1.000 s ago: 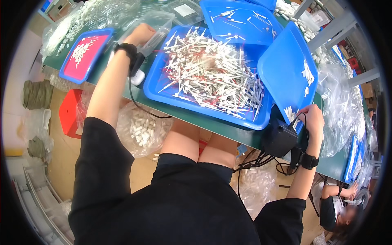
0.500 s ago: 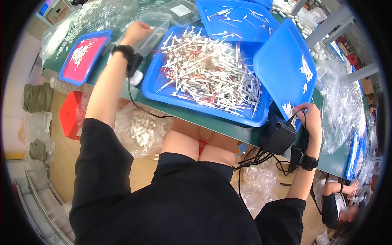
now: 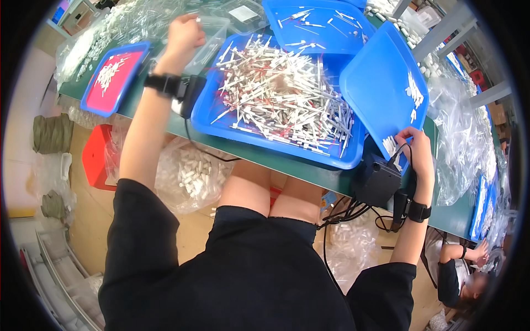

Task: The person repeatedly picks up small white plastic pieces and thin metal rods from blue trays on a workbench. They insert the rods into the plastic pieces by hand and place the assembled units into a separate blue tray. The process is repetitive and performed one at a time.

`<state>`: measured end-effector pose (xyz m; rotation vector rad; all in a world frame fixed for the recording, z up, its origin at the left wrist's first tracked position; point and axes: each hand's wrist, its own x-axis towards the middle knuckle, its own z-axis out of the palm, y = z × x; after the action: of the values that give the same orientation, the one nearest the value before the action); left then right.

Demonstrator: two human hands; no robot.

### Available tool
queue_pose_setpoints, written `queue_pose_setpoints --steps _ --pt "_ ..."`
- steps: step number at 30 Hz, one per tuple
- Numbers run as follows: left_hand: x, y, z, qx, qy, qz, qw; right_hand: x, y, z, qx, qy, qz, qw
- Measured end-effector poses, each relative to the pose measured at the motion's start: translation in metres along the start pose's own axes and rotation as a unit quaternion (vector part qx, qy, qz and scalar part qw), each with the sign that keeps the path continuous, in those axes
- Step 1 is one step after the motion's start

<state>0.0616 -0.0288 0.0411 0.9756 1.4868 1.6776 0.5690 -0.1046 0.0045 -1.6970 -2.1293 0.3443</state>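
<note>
My left hand point(image 3: 185, 33) is curled into a fist on the near rim of a clear plastic tub point(image 3: 221, 27), beyond the far left corner of a large blue tray point(image 3: 221, 118). That tray is heaped with thin white sticks point(image 3: 281, 94). My right hand point(image 3: 417, 151) grips the lower corner of a second blue tray point(image 3: 381, 83), which is tilted up against the big tray's right side. A few small white pieces point(image 3: 414, 94) cling to it. Both wrists wear black bands.
A black box point(image 3: 378, 179) with cables hangs at the green table's near edge point(image 3: 309, 174). A red-lined blue tray point(image 3: 113, 74) sits far left and another blue tray point(image 3: 314, 22) at the back. Clear bags lie right and below. A co-worker's arm point(image 3: 461, 254) shows at lower right.
My left hand has shifted slightly farther along the clear tub. My right hand stays on the tilted tray's corner, barely moved.
</note>
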Motion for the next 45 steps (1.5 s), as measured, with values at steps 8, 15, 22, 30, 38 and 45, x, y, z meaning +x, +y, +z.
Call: queue_pose_setpoints --steps 8,15,22,30,38,45 --pt "-0.056 0.02 0.027 -0.133 -0.236 -0.005 0.963 -0.009 0.0 -0.007 -0.01 -0.03 0.042 0.999" --pt "-0.144 0.035 0.056 -0.203 -0.326 -0.013 0.923 -0.003 0.017 0.006 -0.07 0.0 -0.049 0.996" --pt "-0.188 0.022 0.066 -0.294 -0.34 -0.018 0.893 0.003 0.007 -0.018 0.125 0.105 0.038 0.986" --pt "-0.224 0.042 0.071 -0.238 -0.281 -0.022 0.93 -0.04 -0.147 -0.036 0.435 0.105 -0.038 0.893" --pt "-0.235 0.041 0.07 -0.268 -0.282 -0.011 0.921 -0.053 -0.175 -0.004 0.537 0.023 -0.07 0.841" --pt "-0.238 0.04 0.068 -0.263 -0.303 0.0 0.916 -0.058 -0.175 -0.005 0.54 0.03 -0.015 0.841"
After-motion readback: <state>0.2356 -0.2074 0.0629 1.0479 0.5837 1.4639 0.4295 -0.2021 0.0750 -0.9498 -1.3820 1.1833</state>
